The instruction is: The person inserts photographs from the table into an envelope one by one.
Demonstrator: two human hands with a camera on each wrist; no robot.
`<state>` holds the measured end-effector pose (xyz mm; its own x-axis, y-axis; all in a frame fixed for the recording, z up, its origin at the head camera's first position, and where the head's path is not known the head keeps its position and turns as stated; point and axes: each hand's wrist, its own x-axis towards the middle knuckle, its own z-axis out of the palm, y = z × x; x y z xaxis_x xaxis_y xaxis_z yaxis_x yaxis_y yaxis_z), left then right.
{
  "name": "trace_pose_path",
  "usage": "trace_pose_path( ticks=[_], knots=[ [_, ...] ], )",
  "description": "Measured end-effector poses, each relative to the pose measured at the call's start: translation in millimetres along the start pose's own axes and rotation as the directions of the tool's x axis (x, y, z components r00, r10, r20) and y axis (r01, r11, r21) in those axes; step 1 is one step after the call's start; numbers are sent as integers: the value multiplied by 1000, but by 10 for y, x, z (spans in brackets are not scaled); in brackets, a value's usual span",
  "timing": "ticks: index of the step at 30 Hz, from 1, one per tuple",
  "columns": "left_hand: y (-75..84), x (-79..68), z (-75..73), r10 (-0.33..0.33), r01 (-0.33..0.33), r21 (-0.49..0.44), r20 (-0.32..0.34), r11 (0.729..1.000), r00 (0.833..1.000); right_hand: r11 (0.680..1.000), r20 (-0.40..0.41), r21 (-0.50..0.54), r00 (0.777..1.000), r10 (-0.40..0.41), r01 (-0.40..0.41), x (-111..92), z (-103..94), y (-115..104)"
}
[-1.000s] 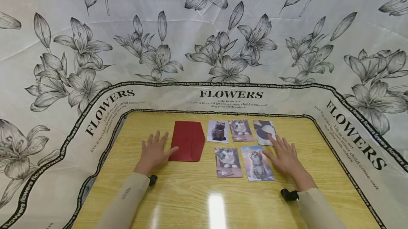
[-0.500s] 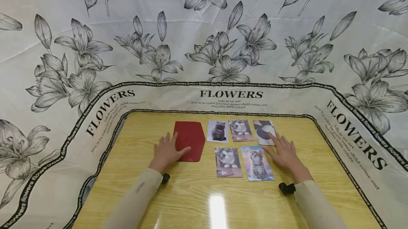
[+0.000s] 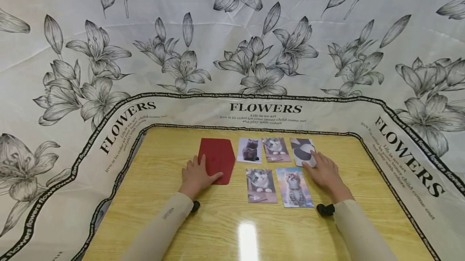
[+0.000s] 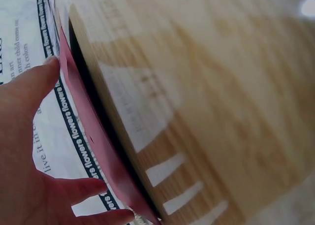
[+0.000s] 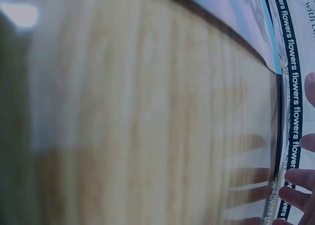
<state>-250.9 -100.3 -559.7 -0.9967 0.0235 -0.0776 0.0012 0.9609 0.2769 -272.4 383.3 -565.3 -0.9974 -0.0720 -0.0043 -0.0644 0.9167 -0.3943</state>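
Note:
In the head view, my left hand (image 3: 197, 175) lies spread over the left and lower part of a red envelope (image 3: 222, 154), thumb reaching along its bottom. The left wrist view shows the thumb and fingers stretched toward the envelope (image 4: 93, 129). At the back right, my right hand (image 3: 327, 174) has its thumb and forefinger at the lower right edge of a card with dark and white rounded shapes (image 3: 298, 153); firm contact is hard to judge. Loosely spread fingers (image 5: 298, 178) appear in the right wrist view. An orange kitten card (image 3: 293, 188) lies just left of this hand.
Flat on the glossy wood-grain table (image 3: 210, 228) are also a dark cat card (image 3: 250, 151) and two grey-and-white cat cards, one behind (image 3: 275, 148) and one in front (image 3: 260, 184). A flower-printed cloth (image 3: 261, 111) borders the back and sides.
My left hand has moved right, from beside the envelope to over it. The right hand has shifted slightly, its thumb and forefinger closer to the patterned card's lower edge. The cards stay put.

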Motion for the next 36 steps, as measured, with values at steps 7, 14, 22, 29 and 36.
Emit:
trace_pose_path(
  ticks=[7, 14, 22, 29, 36],
  knots=[
    [13, -18, -3, 5, -4, 47, -17, 999, 1000, 1000, -3, 14, 1000, 28, -28, 52, 11, 39],
    [-12, -3, -16, 8, -5, 69, -55, 998, 998, 999, -63, 1, 997, 45, -45, 85, 31, 77],
    [-79, 31, -35, -23, 27, 58, -58, 998, 998, 996, -98, -5, 991, 87, -88, 117, 51, 102],
    [-106, 54, -84, -53, 55, 39, -50, 998, 997, 993, -107, -27, 988, 108, -111, 117, 56, 91],
    [-127, 84, -71, -89, 88, -13, -42, 996, 995, 991, -112, -40, 986, 122, -127, 103, 55, 68]
  ],
)
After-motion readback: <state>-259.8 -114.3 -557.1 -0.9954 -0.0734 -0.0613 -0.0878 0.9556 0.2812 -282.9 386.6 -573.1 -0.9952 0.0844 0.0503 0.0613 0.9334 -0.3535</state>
